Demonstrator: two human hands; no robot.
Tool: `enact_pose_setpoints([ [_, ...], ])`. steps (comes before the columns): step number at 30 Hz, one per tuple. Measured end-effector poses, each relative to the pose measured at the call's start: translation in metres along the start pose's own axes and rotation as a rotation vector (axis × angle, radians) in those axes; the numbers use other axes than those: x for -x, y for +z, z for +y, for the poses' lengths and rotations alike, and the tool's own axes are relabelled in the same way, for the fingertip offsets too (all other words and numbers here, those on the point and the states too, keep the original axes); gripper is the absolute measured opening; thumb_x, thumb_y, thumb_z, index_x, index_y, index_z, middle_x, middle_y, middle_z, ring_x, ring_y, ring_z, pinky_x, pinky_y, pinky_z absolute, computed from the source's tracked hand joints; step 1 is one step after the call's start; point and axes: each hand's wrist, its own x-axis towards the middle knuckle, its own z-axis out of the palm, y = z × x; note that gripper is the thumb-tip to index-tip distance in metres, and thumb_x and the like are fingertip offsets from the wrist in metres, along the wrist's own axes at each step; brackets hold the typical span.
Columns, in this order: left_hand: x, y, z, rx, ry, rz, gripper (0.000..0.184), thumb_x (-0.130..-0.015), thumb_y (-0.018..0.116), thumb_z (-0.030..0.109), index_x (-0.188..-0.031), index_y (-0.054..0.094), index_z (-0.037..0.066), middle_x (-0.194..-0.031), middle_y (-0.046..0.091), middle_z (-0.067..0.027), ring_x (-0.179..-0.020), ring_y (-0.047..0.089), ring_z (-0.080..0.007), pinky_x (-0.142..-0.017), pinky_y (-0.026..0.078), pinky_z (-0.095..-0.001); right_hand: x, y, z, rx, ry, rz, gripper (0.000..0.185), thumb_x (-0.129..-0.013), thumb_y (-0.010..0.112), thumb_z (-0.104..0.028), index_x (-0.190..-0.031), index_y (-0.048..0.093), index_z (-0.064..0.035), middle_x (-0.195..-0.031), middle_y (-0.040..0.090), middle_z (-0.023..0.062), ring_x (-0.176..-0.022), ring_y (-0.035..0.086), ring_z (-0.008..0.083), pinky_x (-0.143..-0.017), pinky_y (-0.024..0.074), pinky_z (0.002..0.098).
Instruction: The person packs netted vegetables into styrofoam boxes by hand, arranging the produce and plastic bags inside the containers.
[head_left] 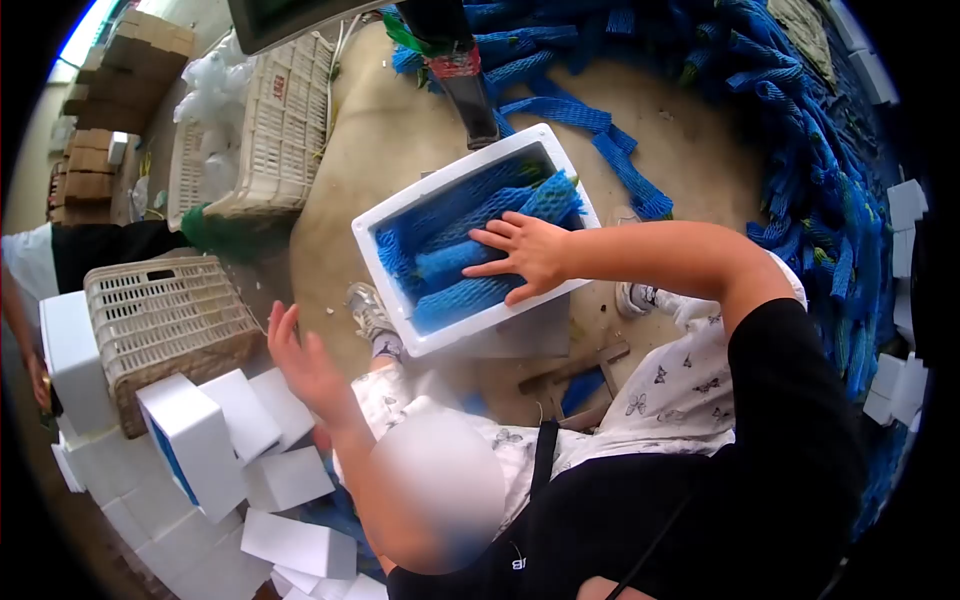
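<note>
Lying spread and unclenched, the right hand (pixel 540 255) touches blue mesh-sleeved bundles (pixel 440 262), at least three, inside one foam box (pixel 480 320) toward 12 o'clock of centre. From the box, the left hand (pixel 310 368), released, is raised at 8 o'clock; two crates (pixel 165 310) stand at 9 and 10.

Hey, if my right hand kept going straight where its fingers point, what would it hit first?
Your right hand would probably brush the blue netting at the left end of the foam box, then the box's left wall. Depth is unclear, so it might pass above both.
</note>
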Motion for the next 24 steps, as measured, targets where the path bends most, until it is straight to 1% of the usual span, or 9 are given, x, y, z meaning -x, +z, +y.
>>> enact_pose_setpoints([
  [1,0.003,0.002,-0.001,0.017,-0.001,0.009,0.035,-0.087,0.051,0.001,-0.122,0.052,0.000,-0.140,0.041,-0.0154,-0.131,0.039,-0.0283,-0.109,0.029,-0.0397,0.005,0.022,0.006,-0.114,0.034,0.029,0.076,-0.083,0.063,-0.047,-0.148,0.026,-0.0315,-0.153,0.020,0.0198,-0.140,0.023,0.0366,-0.113,0.0154,0.0505],
  [4,0.011,0.007,0.017,-0.101,0.021,-0.042,0.033,-0.083,0.052,-0.002,-0.115,0.058,0.001,-0.132,0.050,-0.0170,-0.126,0.045,-0.0315,-0.106,0.032,-0.0399,0.023,-0.016,-0.020,-0.093,-0.024,0.125,0.076,-0.086,0.060,-0.045,-0.149,0.021,-0.0287,-0.155,0.014,0.0178,-0.143,0.014,0.0362,-0.115,0.0069,0.0520],
  [7,0.014,-0.003,0.031,-0.158,0.167,0.057,0.036,-0.079,0.054,-0.002,-0.115,0.058,0.000,-0.132,0.050,-0.0183,-0.123,0.046,-0.0332,-0.106,0.032,-0.0418,0.066,-0.088,-0.091,-0.290,-0.032,0.167,0.074,-0.081,0.065,-0.026,-0.146,0.028,-0.0237,-0.142,0.035,0.0173,-0.133,0.035,0.0356,-0.111,0.0251,0.0528],
  [9,0.019,-0.012,0.034,-0.112,0.161,0.097,0.032,-0.079,0.053,-0.002,-0.112,0.057,0.000,-0.132,0.048,-0.0219,-0.123,0.046,-0.0353,-0.106,0.032,-0.0445,0.086,-0.089,-0.121,-0.440,-0.186,0.244,0.062,-0.086,0.061,-0.023,-0.143,0.036,-0.0201,-0.124,0.052,0.0106,-0.117,0.052,0.0270,-0.103,0.0389,0.0437],
  [11,0.023,-0.016,0.037,-0.142,0.171,0.090,0.031,-0.080,0.052,-0.003,-0.111,0.055,0.001,-0.131,0.047,-0.0209,-0.123,0.045,-0.0358,-0.105,0.033,-0.0472,0.087,-0.062,-0.131,-0.448,-0.252,0.273,0.055,-0.088,0.059,-0.022,-0.140,0.040,-0.0155,-0.113,0.059,0.0070,-0.104,0.059,0.0253,-0.093,0.0447,0.0374],
  [14,0.020,-0.018,0.032,-0.158,0.181,0.070,0.030,-0.080,0.052,-0.002,-0.110,0.055,0.002,-0.129,0.048,-0.0207,-0.122,0.045,-0.0364,-0.106,0.032,-0.0486,0.069,-0.020,-0.127,-0.593,-0.036,0.227,0.046,-0.089,0.058,-0.021,-0.133,0.047,-0.0113,-0.103,0.061,0.0081,-0.093,0.060,0.0253,-0.080,0.0465,0.0351],
  [16,0.020,-0.019,0.032,-0.231,0.191,0.024,0.034,-0.078,0.048,-0.006,-0.111,0.055,-0.001,-0.131,0.048,-0.0198,-0.124,0.045,-0.0341,-0.105,0.034,-0.0433,0.070,-0.018,-0.126,-0.601,-0.060,0.189,0.046,-0.089,0.059,-0.020,-0.132,0.047,-0.0111,-0.101,0.062,0.0082,-0.092,0.060,0.0253,-0.079,0.0464,0.0352],
  [20,0.022,-0.019,0.030,-0.256,0.150,-0.004,0.033,-0.077,0.049,-0.006,-0.109,0.057,0.000,-0.130,0.049,-0.0196,-0.123,0.046,-0.0341,-0.105,0.035,-0.0428,0.073,-0.015,-0.119,-0.619,-0.088,0.079,0.045,-0.087,0.059,-0.019,-0.130,0.049,-0.0108,-0.099,0.062,0.0080,-0.090,0.061,0.0258,-0.079,0.0463,0.0356],
  [24,0.023,-0.009,0.028,-0.197,0.146,-0.099,0.033,-0.076,0.051,-0.007,-0.107,0.060,0.001,-0.125,0.054,-0.0184,-0.119,0.051,-0.0336,-0.103,0.037,-0.0418,0.075,-0.013,-0.119,-0.627,-0.104,0.144,0.042,-0.085,0.061,-0.018,-0.126,0.052,-0.0106,-0.097,0.062,0.0081,-0.089,0.061,0.0265,-0.078,0.0467,0.0360],
])
